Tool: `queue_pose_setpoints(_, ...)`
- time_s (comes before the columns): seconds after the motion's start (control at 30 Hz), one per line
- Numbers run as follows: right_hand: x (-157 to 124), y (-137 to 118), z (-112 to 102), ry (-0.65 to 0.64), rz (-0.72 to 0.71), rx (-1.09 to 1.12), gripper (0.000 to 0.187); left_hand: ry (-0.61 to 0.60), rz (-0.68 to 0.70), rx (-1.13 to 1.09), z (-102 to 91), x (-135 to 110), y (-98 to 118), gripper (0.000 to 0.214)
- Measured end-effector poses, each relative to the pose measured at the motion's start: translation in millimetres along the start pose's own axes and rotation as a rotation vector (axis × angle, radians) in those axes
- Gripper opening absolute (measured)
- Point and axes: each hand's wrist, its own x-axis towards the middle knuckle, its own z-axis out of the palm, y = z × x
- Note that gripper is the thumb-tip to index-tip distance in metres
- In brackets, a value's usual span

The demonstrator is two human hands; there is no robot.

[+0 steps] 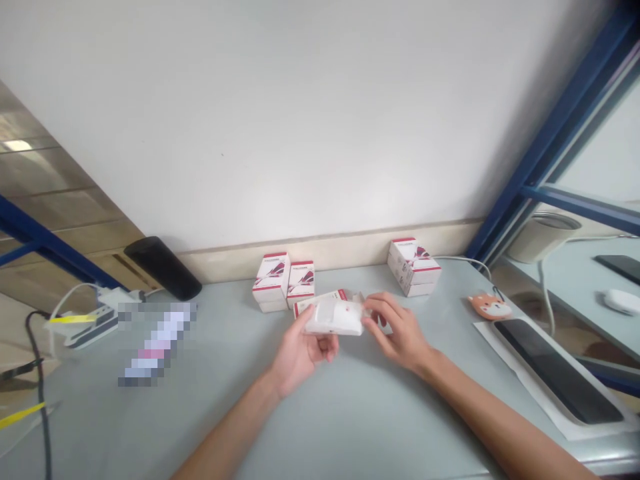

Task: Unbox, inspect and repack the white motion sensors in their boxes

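My left hand is closed around a small white box, held just above the grey table. My right hand pinches the right end of the same box with its fingertips. Behind the held box lies a flat white and red box, partly hidden. Two upright white and red boxes stand near the wall to the left. Another stack of such boxes stands to the right.
A dark keyboard on white paper lies at the right. An orange animal-shaped item sits beside it. A black cylinder and a power strip with cables are at the left. Blue shelf posts rise at the right.
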Motion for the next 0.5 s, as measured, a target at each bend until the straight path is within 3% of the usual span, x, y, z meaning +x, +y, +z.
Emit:
queue_pose_setpoints(0.07, 0.6, -2.8, -3.1, -0.066, -0.038, 0.003, 0.023, 0.024, -0.041, -0.071, 2.8, -1.0, 0.0, 0.05)
queue_pose_setpoints(0.2, 2.2, -5.2, -2.4, -0.115, -0.072, 0.009, 0.06, 0.02, -0.062, -0.124, 5.9, -4.8, 0.5, 0.049)
queue_pose_setpoints(0.37, -0.5, 4.5, 3.5, -0.01, 0.007, 0.018, 0.037, -0.165, -0.027, -0.006, 3.5, -10.3, 1.1, 0.05)
queue_pose_setpoints(0.5, -3.0, 8.2, 4.0, 0.023, 0.08, 0.096, 0.035, -0.222, 0.013, 0.124, 2.1, -10.4, -1.9, 0.049)
